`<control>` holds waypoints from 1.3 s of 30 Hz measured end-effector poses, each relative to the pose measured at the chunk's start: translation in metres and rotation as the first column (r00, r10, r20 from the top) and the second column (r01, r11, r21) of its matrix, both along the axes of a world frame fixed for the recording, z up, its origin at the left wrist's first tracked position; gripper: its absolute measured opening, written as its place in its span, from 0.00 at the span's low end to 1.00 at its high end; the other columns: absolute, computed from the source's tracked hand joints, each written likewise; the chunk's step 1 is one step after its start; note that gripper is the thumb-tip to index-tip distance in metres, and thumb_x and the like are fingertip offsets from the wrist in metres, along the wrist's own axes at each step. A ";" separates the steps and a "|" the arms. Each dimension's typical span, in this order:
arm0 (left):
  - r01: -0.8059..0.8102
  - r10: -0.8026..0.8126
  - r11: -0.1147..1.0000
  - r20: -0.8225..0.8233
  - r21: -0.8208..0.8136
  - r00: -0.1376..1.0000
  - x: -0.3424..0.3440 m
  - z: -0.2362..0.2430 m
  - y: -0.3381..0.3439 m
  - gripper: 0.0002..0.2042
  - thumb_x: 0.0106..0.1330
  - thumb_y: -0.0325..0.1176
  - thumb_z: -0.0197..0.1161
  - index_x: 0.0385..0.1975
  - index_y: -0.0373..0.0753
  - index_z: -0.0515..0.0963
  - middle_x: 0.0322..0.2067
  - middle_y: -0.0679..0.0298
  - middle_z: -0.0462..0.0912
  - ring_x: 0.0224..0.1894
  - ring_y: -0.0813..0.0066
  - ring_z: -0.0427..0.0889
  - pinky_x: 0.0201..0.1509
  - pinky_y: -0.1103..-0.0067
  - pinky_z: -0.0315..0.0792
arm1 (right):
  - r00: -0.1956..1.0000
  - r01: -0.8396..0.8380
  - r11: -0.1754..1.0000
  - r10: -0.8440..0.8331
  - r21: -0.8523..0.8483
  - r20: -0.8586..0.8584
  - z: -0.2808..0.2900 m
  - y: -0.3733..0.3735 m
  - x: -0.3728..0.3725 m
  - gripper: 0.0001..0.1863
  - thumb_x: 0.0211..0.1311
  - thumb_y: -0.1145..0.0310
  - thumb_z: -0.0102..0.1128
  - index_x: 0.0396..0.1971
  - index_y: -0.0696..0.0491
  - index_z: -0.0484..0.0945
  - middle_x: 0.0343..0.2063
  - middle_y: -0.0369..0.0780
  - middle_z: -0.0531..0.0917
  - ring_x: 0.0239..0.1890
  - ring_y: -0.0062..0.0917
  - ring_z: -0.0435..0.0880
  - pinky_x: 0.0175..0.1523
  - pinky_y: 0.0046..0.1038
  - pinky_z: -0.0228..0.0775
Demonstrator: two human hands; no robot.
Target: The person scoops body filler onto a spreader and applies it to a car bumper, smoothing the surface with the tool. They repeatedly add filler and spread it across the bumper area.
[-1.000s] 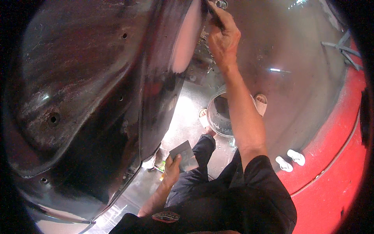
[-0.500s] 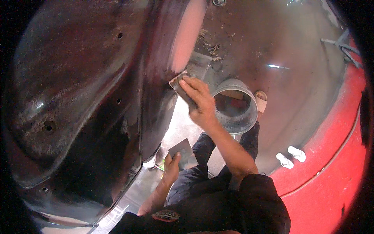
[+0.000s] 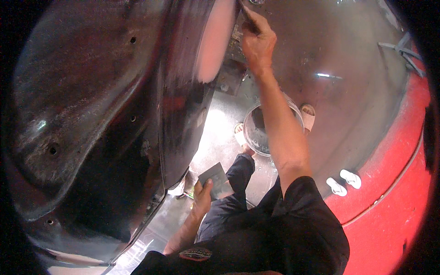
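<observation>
My left hand (image 3: 202, 196) grips a thin, stiff-looking grey square sheet (image 3: 216, 181) by its edge, thumb on top, low beside the panel. My right hand (image 3: 258, 48) is stretched far forward, its fingers against the outer edge of the dark car body panel (image 3: 181, 91), alongside a smooth pink filler patch (image 3: 214, 43). Under those fingers is a dark flat sanding block (image 3: 245, 10), seen nearly edge-on and mostly hidden. The panel has a dull, scuffed black and dark red surface with several small holes.
A round bucket (image 3: 251, 140) stands between my sandalled feet, partly hidden by my right forearm. White flip-flops (image 3: 343, 182) lie at the right by a curved red surface (image 3: 380, 224). Grey bars (image 3: 401, 52) stick out at the far right. The floor (image 3: 339, 105) is wet and brownish.
My right hand has slid forward along the panel's edge with the block, from below the pink patch to near its far end. My left hand keeps its place with the grey sheet.
</observation>
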State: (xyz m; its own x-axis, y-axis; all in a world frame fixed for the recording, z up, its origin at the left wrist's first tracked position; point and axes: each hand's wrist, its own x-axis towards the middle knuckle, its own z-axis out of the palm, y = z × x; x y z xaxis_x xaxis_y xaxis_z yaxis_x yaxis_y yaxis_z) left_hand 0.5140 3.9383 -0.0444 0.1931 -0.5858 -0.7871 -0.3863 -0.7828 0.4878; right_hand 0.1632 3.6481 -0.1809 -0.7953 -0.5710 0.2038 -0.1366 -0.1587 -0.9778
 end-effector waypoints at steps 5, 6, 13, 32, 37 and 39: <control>0.093 -0.097 0.994 0.076 0.059 0.992 0.003 0.002 -0.005 0.21 0.74 0.39 0.55 0.57 0.29 0.73 0.50 0.56 0.80 0.51 0.68 0.76 0.58 0.71 0.69 | 0.997 -0.068 0.997 0.070 0.045 -0.042 0.007 0.036 0.034 0.28 0.51 0.86 0.57 0.55 0.54 0.82 0.52 0.44 0.85 0.55 0.33 0.84 0.61 0.29 0.73; 0.075 -0.078 0.996 0.072 0.049 0.994 0.002 0.002 -0.004 0.21 0.74 0.39 0.55 0.57 0.29 0.73 0.50 0.56 0.80 0.51 0.68 0.76 0.58 0.71 0.69 | 0.995 -0.094 0.995 0.095 0.046 -0.021 0.010 0.043 0.044 0.29 0.50 0.86 0.57 0.56 0.54 0.81 0.52 0.45 0.85 0.56 0.34 0.84 0.62 0.30 0.72; 0.077 -0.079 0.996 0.064 0.042 0.995 0.005 0.000 -0.005 0.26 0.74 0.36 0.57 0.68 0.32 0.63 0.53 0.58 0.77 0.55 0.68 0.76 0.59 0.72 0.72 | 0.989 -0.140 0.990 0.138 0.029 0.049 0.021 0.087 0.098 0.34 0.47 0.90 0.62 0.59 0.54 0.78 0.57 0.48 0.81 0.59 0.38 0.82 0.65 0.30 0.70; 0.116 -0.117 0.993 0.113 0.014 0.987 0.005 -0.001 0.000 0.21 0.74 0.42 0.56 0.55 0.29 0.75 0.46 0.56 0.82 0.48 0.67 0.77 0.57 0.71 0.69 | 0.987 -0.155 0.987 0.156 -0.050 0.027 0.022 -0.006 -0.021 0.34 0.57 0.84 0.47 0.67 0.51 0.71 0.54 0.50 0.80 0.57 0.43 0.80 0.63 0.35 0.71; 0.099 -0.096 0.995 0.108 -0.022 0.989 -0.008 0.007 -0.004 0.20 0.73 0.41 0.56 0.55 0.30 0.75 0.47 0.59 0.82 0.49 0.69 0.76 0.57 0.72 0.68 | 0.993 -0.038 0.999 0.038 0.000 -0.112 0.015 0.040 0.050 0.26 0.55 0.85 0.58 0.55 0.53 0.81 0.51 0.46 0.84 0.54 0.38 0.84 0.61 0.33 0.73; 0.089 -0.089 0.996 0.085 0.006 0.992 -0.002 0.001 -0.001 0.23 0.73 0.39 0.56 0.62 0.31 0.66 0.51 0.59 0.78 0.52 0.68 0.75 0.59 0.72 0.69 | 0.991 -0.079 0.996 0.084 0.049 -0.100 0.021 0.070 0.084 0.29 0.53 0.84 0.59 0.57 0.50 0.81 0.53 0.48 0.83 0.55 0.43 0.83 0.61 0.35 0.73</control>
State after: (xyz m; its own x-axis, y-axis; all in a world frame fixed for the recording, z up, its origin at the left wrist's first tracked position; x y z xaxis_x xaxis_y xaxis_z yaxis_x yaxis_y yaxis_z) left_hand 0.5120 3.9369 -0.0430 0.2067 -0.6016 -0.7716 -0.4946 -0.7447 0.4481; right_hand 0.2472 3.7180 -0.1601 -0.7220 -0.6434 0.2543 -0.2246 -0.1297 -0.9658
